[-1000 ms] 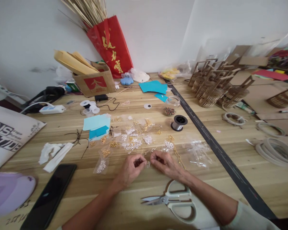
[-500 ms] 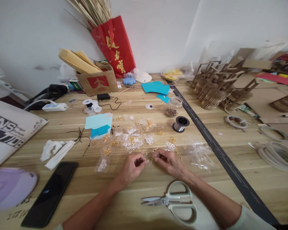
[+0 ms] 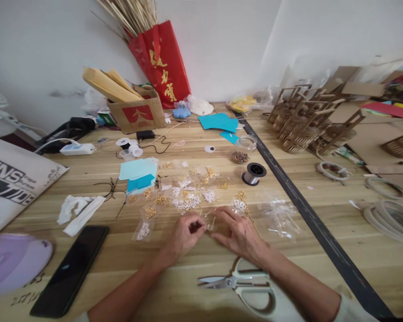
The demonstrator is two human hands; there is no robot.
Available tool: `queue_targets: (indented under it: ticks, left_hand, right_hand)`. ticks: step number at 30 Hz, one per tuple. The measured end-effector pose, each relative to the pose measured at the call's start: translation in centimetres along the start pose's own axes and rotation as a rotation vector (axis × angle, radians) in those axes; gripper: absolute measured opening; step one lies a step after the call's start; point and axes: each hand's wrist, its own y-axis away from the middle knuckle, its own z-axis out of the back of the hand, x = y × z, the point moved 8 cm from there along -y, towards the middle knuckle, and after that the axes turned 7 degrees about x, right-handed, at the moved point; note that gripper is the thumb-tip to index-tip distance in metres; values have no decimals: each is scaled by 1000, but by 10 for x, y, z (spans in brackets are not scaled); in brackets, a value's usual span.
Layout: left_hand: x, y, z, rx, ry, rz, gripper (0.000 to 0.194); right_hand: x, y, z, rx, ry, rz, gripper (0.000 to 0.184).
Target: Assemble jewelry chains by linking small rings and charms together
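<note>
Thumb and forefinger of my left hand (image 3: 187, 232) are pinched together at the end of a thin beaded strand (image 3: 212, 223). The strand, with small clear and pale beads, curves across the gap between my hands. My right hand (image 3: 238, 232) is open just right of it, thumb and forefinger apart, palm towards the table. Whether its fingertips touch the strand I cannot make out. Scissors (image 3: 240, 284) with pale handles lie below my right wrist. Just beyond my hands are small bags of white beads (image 3: 188, 202) and gold-coloured beads (image 3: 161, 199).
A wire spool (image 3: 254, 173) stands beyond my right hand, near a dish of mixed beads (image 3: 240, 157). Clear plastic bags (image 3: 278, 217) lie to the right. A black phone (image 3: 70, 270) rests at the left. Small woven baskets (image 3: 302, 125) crowd the back right.
My right hand has opened from a pinch at the strand, its thumb and forefinger now spread. My left hand keeps its pinch in nearly the same place.
</note>
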Motion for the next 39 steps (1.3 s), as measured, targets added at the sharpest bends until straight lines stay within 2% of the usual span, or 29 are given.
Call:
queue_targets:
  ticks: [8, 13, 24, 39]
  left_hand:
    - [-3, -1, -5, 26, 7, -63, 14]
    - [-5, -1, -6, 35, 24, -79, 15]
    - [-6, 2, -8, -30, -23, -127, 13]
    - [-17, 8, -11, -49, -180, -258, 16]
  right_hand:
    - [17, -2, -3, 26, -235, 137, 17]
    - [13, -5, -6, -22, -309, 95, 7]
    - [11, -4, -9, 2, -261, 91, 12]
    - [5, -7, -17, 56, -347, 30, 13]
